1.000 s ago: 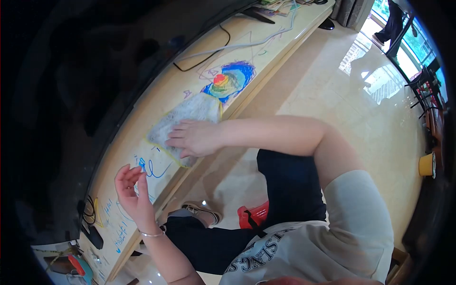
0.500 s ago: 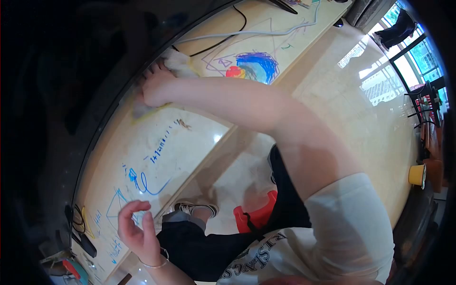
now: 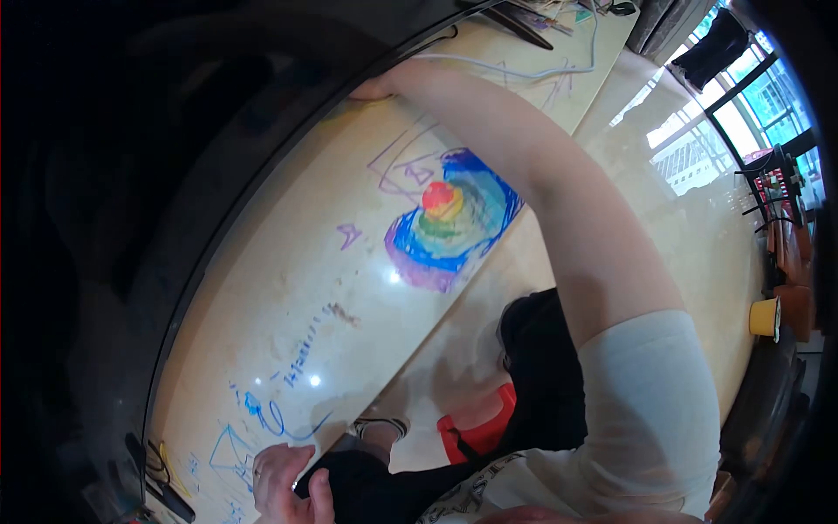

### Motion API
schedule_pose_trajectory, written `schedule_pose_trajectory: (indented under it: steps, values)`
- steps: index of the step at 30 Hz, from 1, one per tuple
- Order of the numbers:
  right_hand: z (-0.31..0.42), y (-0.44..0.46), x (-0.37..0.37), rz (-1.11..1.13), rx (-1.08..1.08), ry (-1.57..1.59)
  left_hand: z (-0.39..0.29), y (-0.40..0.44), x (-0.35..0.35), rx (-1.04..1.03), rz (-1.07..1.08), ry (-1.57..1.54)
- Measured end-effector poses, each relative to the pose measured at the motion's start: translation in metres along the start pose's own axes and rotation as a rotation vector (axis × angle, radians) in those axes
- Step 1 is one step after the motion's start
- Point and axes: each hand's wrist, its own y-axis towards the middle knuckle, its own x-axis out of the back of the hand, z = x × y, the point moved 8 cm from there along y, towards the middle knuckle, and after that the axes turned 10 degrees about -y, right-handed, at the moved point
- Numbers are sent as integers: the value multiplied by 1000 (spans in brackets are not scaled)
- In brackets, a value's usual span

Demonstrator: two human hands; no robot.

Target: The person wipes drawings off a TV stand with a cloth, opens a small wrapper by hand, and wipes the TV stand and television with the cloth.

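Note:
My right hand (image 3: 377, 86) is stretched far across the pale table (image 3: 288, 262), at the edge of a large dark glossy surface that covers its fingers. A thin yellow edge of a cloth (image 3: 351, 104) peeks out under it; most of the cloth is hidden. Near my right forearm, a colourful drawing (image 3: 449, 218) in red, yellow, green, blue and purple marks the tabletop. My left hand (image 3: 284, 485), with a ring on it, hovers by the table's near edge. Its fingers are loosely curled, thumb apart, with nothing held. Blue scribbles (image 3: 271, 419) lie just beyond it.
The dark glossy surface (image 3: 175, 175) borders the table's far side. A white cable (image 3: 532, 73) and a dark long object (image 3: 519, 26) lie at the top end. Black and yellow cords (image 3: 161, 472) sit lower left. A red stool (image 3: 480, 424) stands beside my legs; a yellow cup (image 3: 765, 318) is at right.
My right hand has slid with the cloth towards the table's top end, baring more of the colourful drawing. My left hand sits lower in view. The view itself has shifted.

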Motion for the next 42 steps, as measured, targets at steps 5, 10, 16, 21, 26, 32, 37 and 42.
schedule_pose_trajectory:
  steps: [5,10,16,21,26,32,37,42]
  values:
    - [-33,34,-6,35,-84,-35,5,22,-16,-69,64,-2]
    - [-55,52,-7,34,-130,-34,14,35,-24,-54,64,37]
    - [-81,54,-5,24,-195,-37,19,40,-25,-48,53,61]
    - [-98,42,0,44,-245,-73,16,34,-16,-28,26,70]
    - [-117,6,1,85,-325,-119,16,19,-5,33,8,87]
    - [-160,-55,5,125,-463,-177,14,4,7,-9,-123,80]
    - [-203,-92,-7,-18,-561,-148,1,-10,18,-28,-186,62]
    - [-188,-136,7,13,-582,-90,-6,-23,24,-71,-216,39]
